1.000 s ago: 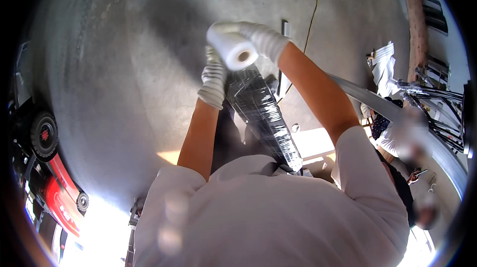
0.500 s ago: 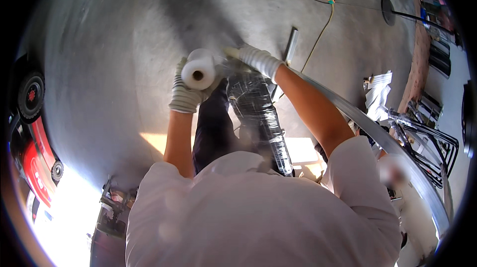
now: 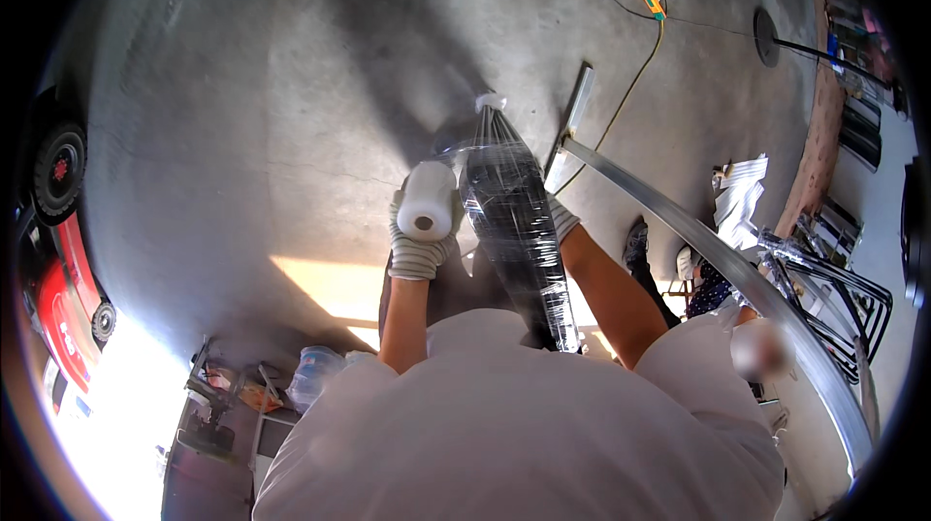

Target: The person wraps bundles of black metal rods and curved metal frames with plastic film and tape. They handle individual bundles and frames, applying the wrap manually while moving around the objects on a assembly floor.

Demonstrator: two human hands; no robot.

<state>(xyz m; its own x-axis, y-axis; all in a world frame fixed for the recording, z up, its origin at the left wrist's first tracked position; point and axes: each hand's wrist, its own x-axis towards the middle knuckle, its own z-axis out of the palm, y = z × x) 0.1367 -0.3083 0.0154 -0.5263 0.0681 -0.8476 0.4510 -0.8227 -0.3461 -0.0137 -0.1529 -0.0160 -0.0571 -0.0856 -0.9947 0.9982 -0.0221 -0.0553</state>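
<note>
In front of me stands a long black bundle (image 3: 509,201) wrapped in shiny clear film, with a white piece (image 3: 491,102) at its far, narrow end. My left hand (image 3: 420,254), in a striped knit glove, is closed around a white roll of stretch film (image 3: 427,196) just left of the bundle. A strip of film runs from the roll onto the bundle. My gloved right hand (image 3: 561,218) is at the bundle's right side. Its fingers are hidden behind the bundle, so I cannot see how they are set.
A curved metal rail (image 3: 698,225) arcs along my right. Beyond it are another person's shoe (image 3: 636,238) and black metal frames (image 3: 834,278). An orange power strip (image 3: 651,0) with a cable lies on the far floor. A red wheeled machine (image 3: 73,317) stands at left.
My right hand has moved from the bundle's far end down to its right side. My left hand and the film roll have come nearer and slightly right.
</note>
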